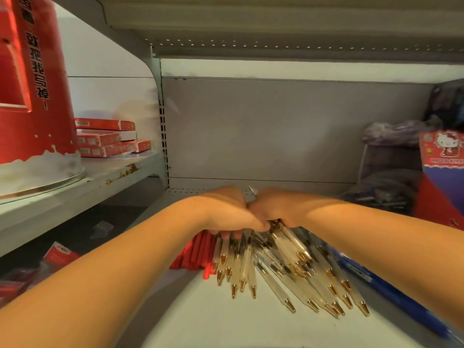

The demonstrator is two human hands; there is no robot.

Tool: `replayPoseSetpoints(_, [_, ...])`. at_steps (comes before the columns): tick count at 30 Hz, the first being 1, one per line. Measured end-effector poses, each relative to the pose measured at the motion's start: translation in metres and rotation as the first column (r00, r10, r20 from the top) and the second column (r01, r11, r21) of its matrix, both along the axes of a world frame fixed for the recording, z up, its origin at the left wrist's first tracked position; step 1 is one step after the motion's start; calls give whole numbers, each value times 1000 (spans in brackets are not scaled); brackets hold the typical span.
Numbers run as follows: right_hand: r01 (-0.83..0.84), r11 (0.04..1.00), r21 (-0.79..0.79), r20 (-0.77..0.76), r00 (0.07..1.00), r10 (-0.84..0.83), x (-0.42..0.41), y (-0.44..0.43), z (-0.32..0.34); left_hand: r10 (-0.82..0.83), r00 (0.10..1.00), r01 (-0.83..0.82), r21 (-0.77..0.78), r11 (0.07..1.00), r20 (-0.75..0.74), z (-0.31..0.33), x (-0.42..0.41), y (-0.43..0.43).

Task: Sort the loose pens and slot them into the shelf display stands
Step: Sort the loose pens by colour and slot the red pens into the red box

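Shop shelving, pale grey metal. Main shelf (226, 320) runs toward a plain back panel (276, 126), with another shelf overhead. A second shelf bay (82, 187) joins at the left, its edge rust-spotted.

On the left bay: a large red display stand (32, 79) with a white base and black Chinese lettering. Behind it, a low stack of flat red boxes (108, 140). At the right edge, a red and blue cartoon-cat carton (444, 167), with dark bagged goods (391, 159) behind it, blurred.

Both bare forearms reach in from below. Left hand (226, 209) and right hand (278, 205) meet knuckle to knuckle over the middle of the shelf, each grip clenched down on the upper ends of a fanned heap of pens.

Translucent gold-tipped pens (278, 270) lie on the shelf, tips pointing toward the camera, spread from centre to right. Left hand presses on one cluster, right hand on the other. Red pens (195, 254) sit bunched just left of them, partly under the left hand. A blue packet (391, 292) lies along the right side of the heap.

One pen end (253, 190) pokes up between the hands.
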State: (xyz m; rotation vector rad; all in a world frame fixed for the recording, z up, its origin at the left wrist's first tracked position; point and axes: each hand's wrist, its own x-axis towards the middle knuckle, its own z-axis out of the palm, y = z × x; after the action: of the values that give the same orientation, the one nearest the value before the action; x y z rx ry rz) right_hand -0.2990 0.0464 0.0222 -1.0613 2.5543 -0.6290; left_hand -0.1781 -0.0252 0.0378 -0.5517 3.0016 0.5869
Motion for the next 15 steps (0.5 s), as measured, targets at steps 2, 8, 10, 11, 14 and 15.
replayPoseSetpoints(2, [9,999,-31,-4,1000,-9,5,-1,-3,24,999,-25,17,1000,46,-6,1,3])
replayPoseSetpoints(8, [107,973,-205,236,970,-56,12,7,-4,166,986,-159,167,973,-30,-16,-2,1])
replayPoseSetpoints(10, [190,946,-262,333,938,-96,10,8,0,217,975,-200,239,950,-45,-18,-5,2])
replayPoseSetpoints(11, [228,935,-272,375,920,-115,9,9,2,238,970,-215,275,937,-54,-18,-6,2])
replayPoseSetpoints(14, [299,915,-271,479,867,-141,9,14,8,234,970,-212,241,947,-68,-20,-6,4])
replayPoseSetpoints(15, [307,914,-267,504,852,-138,9,16,9,221,973,-204,199,958,-62,-20,-4,5])
